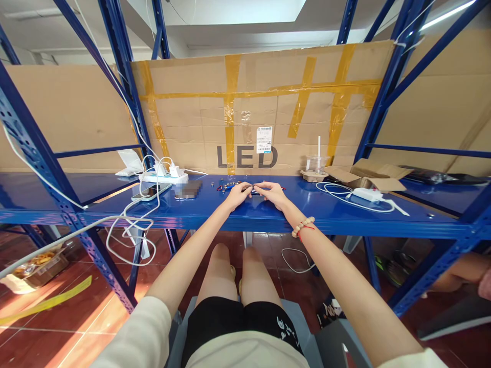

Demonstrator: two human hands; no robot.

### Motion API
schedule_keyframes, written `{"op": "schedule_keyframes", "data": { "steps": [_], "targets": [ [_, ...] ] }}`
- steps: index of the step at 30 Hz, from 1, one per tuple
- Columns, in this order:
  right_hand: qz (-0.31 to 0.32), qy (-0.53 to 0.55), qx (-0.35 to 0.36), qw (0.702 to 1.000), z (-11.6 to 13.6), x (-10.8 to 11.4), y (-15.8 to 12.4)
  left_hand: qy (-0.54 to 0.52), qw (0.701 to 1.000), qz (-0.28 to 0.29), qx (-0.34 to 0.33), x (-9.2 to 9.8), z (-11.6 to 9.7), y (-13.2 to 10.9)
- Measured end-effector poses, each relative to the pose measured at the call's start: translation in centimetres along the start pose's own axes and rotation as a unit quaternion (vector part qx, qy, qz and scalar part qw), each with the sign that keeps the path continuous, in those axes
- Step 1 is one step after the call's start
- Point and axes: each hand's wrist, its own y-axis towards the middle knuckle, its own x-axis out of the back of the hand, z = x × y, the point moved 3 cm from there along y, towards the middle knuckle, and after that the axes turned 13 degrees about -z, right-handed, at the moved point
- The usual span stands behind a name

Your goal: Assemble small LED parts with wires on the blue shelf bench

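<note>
My left hand [238, 195] and my right hand [271, 193] meet over the blue shelf top [215, 213], close to its front edge. Both have the thumb and fingers drawn together in a pinch. Between the fingertips is something small, too tiny and covered to make out. Several small metallic and blue parts [229, 186] lie just beyond my left hand. A thin red piece [283, 188] pokes out behind my right hand; the rest of it is hidden.
Left on the shelf are a white power strip [164, 178], a phone [149, 192] and a blurred-out object [187, 189]. Right are a plastic cup [315, 164] with straw, an open cardboard box [360, 176] and a white adapter [367, 194] with cable. Blue posts flank me.
</note>
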Motion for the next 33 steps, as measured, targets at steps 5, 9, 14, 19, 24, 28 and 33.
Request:
{"op": "schedule_keyframes", "data": {
  "steps": [5, 9, 14, 19, 24, 28, 33],
  "targets": [
    [0.01, -0.007, 0.0, 1.0, -0.4, 0.0, 0.1, -0.002, 1.0, 0.02, -0.002, 0.0, -0.1, -0.3],
    [0.013, -0.014, -0.01, 1.0, -0.5, 0.1, 0.2, 0.013, 0.999, 0.024, -0.025, 0.1, -0.1, -0.4],
    [0.028, -0.012, -0.016, 0.999, -0.6, 0.0, 0.2, 0.02, 0.998, 0.046, -0.033, 0.2, -0.2, -0.6],
    [0.036, -0.024, -0.014, 0.999, -0.5, 0.0, 0.2, 0.022, 0.996, 0.054, -0.061, 0.3, -0.5, -0.7],
    [0.035, -0.03, -0.011, 0.999, -0.5, 0.0, 0.2, 0.043, 0.993, 0.057, -0.097, 0.4, -0.8, -0.7],
    [0.05, -0.036, -0.017, 0.998, -0.6, 0.1, 0.2, 0.073, 0.989, 0.051, -0.117, 0.5, -1.0, -0.8],
    [0.063, -0.034, -0.038, 0.997, -0.7, 0.2, 0.4, 0.087, 0.987, 0.052, -0.121, 0.5, -1.3, -0.8]
  ]
}}
